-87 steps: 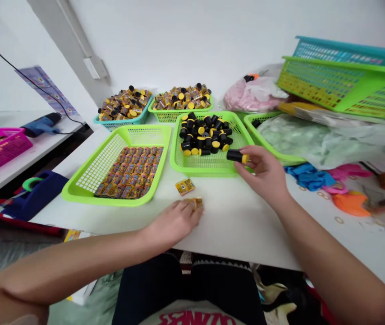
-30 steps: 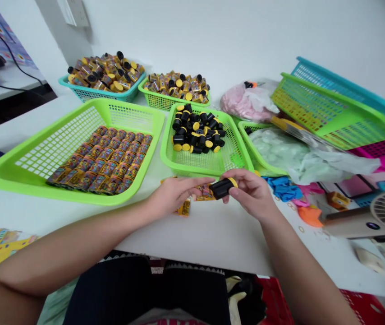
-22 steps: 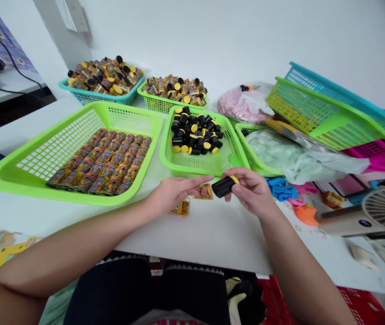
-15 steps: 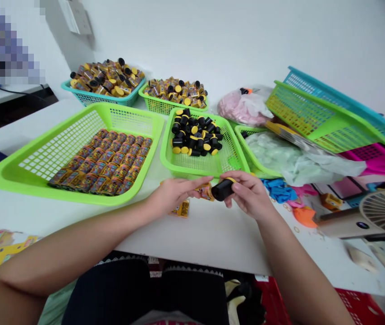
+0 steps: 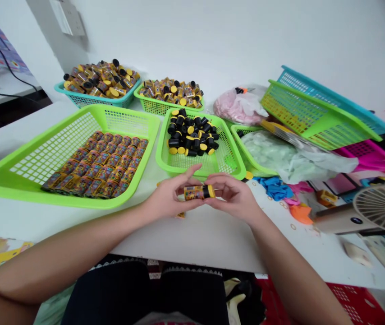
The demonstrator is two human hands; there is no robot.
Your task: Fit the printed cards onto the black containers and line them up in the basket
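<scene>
My left hand point(image 5: 167, 201) and my right hand point(image 5: 235, 198) meet over the white table point(image 5: 206, 234), both pinching one small tube point(image 5: 198, 192). The tube lies sideways, with a yellow printed sticker round its body and a yellow cap at its right end. Another yellow sticker point(image 5: 180, 215) lies on the table under my left hand. Just behind my hands stands a green basket point(image 5: 226, 162) of black tubes with yellow caps. To the left, a large green basket point(image 5: 16, 171) holds neat rows of stickered tubes point(image 5: 101, 164).
At the back stand a teal basket point(image 5: 77, 99) and a green basket point(image 5: 152, 106) heaped with stickered tubes. Plastic bags, stacked baskets point(image 5: 317, 113), coloured balloons point(image 5: 277, 187) and a small fan point(image 5: 378, 210) crowd the right side. A cable runs at the far left.
The sticker that my left hand held beside the bare black tube is now wrapped round it. Both hands have drawn together and slightly left, gripping the tube from each end.
</scene>
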